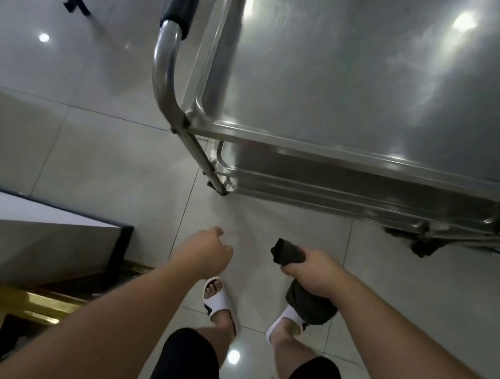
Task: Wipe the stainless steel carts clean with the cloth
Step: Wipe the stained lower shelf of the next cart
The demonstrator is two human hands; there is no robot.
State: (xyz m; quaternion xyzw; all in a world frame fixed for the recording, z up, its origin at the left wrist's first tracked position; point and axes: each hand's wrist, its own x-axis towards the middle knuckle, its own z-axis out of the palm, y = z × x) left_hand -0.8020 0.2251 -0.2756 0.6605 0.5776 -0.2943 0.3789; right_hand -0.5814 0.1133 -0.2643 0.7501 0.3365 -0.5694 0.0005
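The right hand (pixel 316 271) was curled tight round a dark cloth (pixel 309 302), one bunched end poking out toward 11 o'clock and the rest hanging below the fist over the right sandal (pixel 285 326). The left hand (pixel 206 253) held nothing, its fingers loosely curled, and sat just beside the right at about 9 o'clock from it. Both were out over the floor (pixel 100 147), apart from the steel. From the cloth hand the cart (pixel 376 78) lay at 12 to 1 o'clock, its near rim running roughly from 9 to 3 o'clock across the view and its top shelf stretching away beyond that. The handle (pixel 165 52) stood off at 11 o'clock, nearer the left hand. By my reading the cloth hand was the better placed for the top, with a reach up and forward over the rim
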